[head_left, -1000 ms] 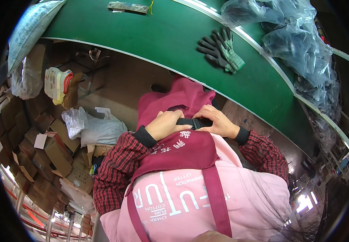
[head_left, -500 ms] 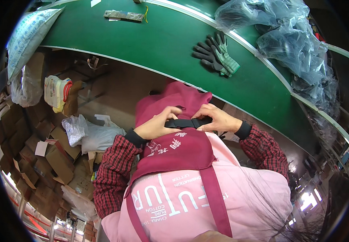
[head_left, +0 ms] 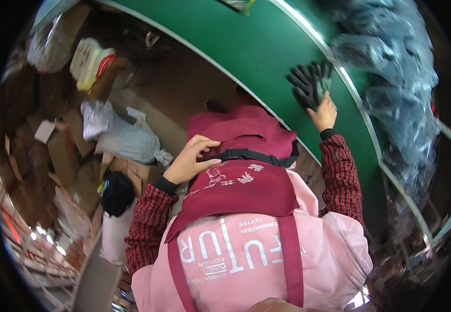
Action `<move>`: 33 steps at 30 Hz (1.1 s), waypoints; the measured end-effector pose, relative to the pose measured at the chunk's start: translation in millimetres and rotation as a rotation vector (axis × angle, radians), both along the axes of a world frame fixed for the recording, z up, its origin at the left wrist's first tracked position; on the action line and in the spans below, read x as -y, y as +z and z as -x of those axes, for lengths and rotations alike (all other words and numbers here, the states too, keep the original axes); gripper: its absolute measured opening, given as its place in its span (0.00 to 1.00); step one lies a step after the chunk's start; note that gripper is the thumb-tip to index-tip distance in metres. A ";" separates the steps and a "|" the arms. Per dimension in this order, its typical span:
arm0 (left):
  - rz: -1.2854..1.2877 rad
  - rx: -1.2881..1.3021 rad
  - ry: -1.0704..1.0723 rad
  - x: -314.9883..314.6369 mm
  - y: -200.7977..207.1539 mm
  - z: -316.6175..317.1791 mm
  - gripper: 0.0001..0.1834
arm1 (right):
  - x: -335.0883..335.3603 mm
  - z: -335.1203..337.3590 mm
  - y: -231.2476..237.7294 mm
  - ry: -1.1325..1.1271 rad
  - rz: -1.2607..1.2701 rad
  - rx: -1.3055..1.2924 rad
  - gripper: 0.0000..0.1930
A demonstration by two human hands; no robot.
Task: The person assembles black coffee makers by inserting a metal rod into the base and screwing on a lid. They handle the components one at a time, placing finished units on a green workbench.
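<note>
Partly hidden: right hand (head_left: 323,113) under dark gloves (head_left: 309,83).

Pair of dark gloves (head_left: 308,83) lying flat near the edge of the green table (head_left: 246,47), fingers spread, under the right hand's fingertips. Black belt (head_left: 246,155) stretched across a maroon apron (head_left: 241,187), touched by the left hand.

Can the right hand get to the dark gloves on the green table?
Yes, it looks so. The right hand is stretched out over the green table and its fingers already seem to touch the dark gloves. Nothing lies between them. The left hand rests by the black strap on the maroon apron.
</note>
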State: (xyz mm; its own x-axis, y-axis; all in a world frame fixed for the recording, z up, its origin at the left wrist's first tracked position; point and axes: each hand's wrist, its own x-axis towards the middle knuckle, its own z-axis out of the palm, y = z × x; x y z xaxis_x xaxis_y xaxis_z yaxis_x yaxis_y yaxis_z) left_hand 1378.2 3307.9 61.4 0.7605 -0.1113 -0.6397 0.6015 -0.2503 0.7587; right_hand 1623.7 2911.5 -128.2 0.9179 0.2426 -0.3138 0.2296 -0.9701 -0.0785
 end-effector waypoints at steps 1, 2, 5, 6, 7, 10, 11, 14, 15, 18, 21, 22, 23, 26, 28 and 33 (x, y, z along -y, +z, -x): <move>-0.011 0.003 0.047 -1.7 2.4 7.7 0.27 | -6.3 -6.5 -3.7 -0.043 0.015 -0.083 0.51; -0.032 -0.014 0.129 -3.7 5.5 20.1 0.26 | -7.1 -9.7 -8.9 -0.032 0.056 -0.053 0.49; 0.057 -0.140 0.370 -13.0 6.5 70.6 0.23 | 37.7 -21.7 -74.3 0.000 -0.051 0.053 0.36; 0.198 -0.232 0.480 -5.8 2.4 102.7 0.21 | 41.8 -30.6 -83.7 -0.082 -0.224 -0.016 0.29; 0.341 -0.306 0.584 2.0 -0.1 128.8 0.20 | 34.1 -36.5 -86.7 -0.169 -0.397 -0.094 0.23; 0.159 -0.288 0.706 37.0 -9.9 181.8 0.13 | -63.6 -31.4 -0.1 -0.306 -0.605 -0.652 0.20; 0.213 -0.340 0.806 46.3 -8.7 190.6 0.13 | -89.7 -19.6 15.7 -0.341 -0.675 -0.790 0.19; 0.070 -0.160 0.770 52.7 -11.3 208.8 0.14 | -203.9 31.6 98.6 -0.133 -0.715 -1.307 0.17; -0.071 -0.068 0.655 49.4 -22.3 222.0 0.14 | -231.2 45.6 108.2 0.016 -0.671 -1.452 0.17; 0.010 -0.032 0.716 28.6 -32.2 250.5 0.18 | -306.7 89.7 133.7 0.466 -0.266 -1.413 0.22; 0.103 -0.175 0.860 -11.0 -33.0 283.5 0.21 | -389.3 144.0 158.5 0.635 -0.379 -1.592 0.30; -0.061 -0.079 0.910 -20.1 -37.4 298.9 0.20 | -405.0 159.8 153.4 0.628 -0.365 -1.571 0.31; -0.035 -0.096 0.934 -33.9 -36.7 324.6 0.20 | -426.9 181.6 142.7 0.672 -0.296 -1.572 0.31; -0.014 -0.068 0.928 -70.1 -46.1 389.4 0.20 | -491.5 230.5 123.1 0.702 -0.063 -1.610 0.29; 0.298 -0.181 0.904 -102.7 -33.4 430.2 0.21 | -539.0 258.7 144.4 0.723 -0.112 -1.616 0.28; 0.373 -0.088 0.833 -161.4 -79.8 472.9 0.25 | -655.9 304.7 161.4 0.664 -0.052 -1.672 0.29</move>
